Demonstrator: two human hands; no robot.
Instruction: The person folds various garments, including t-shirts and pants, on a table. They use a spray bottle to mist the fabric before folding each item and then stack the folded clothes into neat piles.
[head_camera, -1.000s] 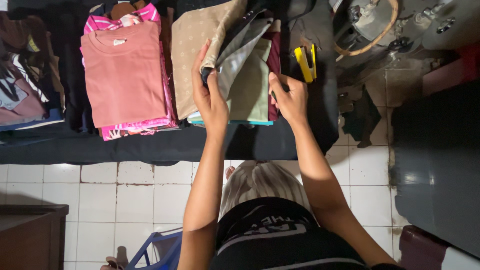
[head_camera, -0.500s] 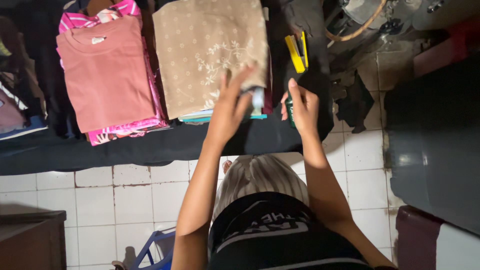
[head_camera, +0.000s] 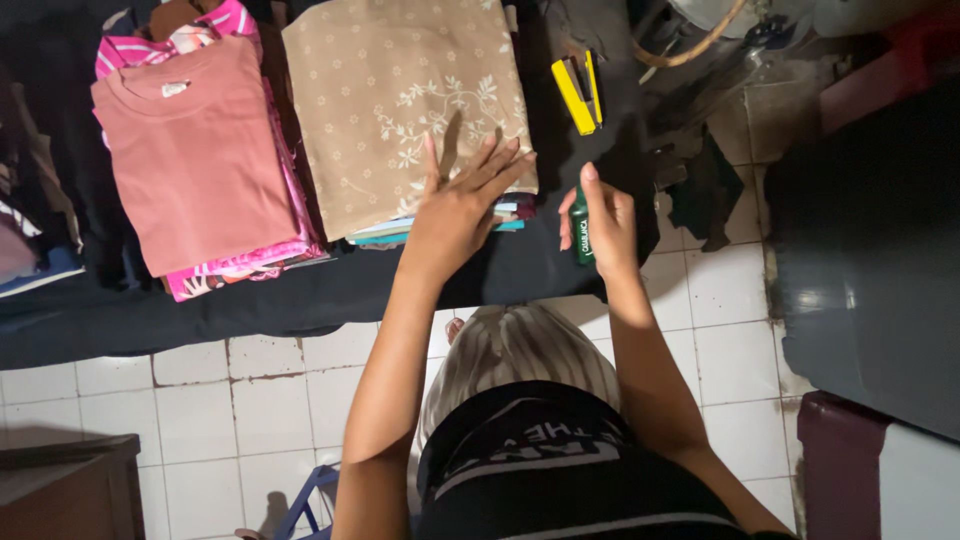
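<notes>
My left hand (head_camera: 462, 205) lies flat, fingers spread, on the near right corner of a folded beige cloth with a white leaf pattern (head_camera: 400, 100), which tops a pile of folded clothes. My right hand (head_camera: 600, 222) is closed around a small dark green bottle (head_camera: 582, 238) just right of that pile, over the black cloth covering the surface (head_camera: 300, 300). A second pile, topped by a folded salmon-pink t-shirt (head_camera: 195, 155), lies to the left.
A yellow and black stapler (head_camera: 578, 92) lies beyond my right hand. Dark clothes (head_camera: 30, 200) are heaped at far left. White floor tiles (head_camera: 200, 400) run below, with a dark grey box (head_camera: 870, 250) at right and a brown piece of furniture (head_camera: 60, 490) at bottom left.
The beige cloth was folded back off the pile and has been laid flat on top. My left hand now presses on it. My right hand has taken hold of the green bottle.
</notes>
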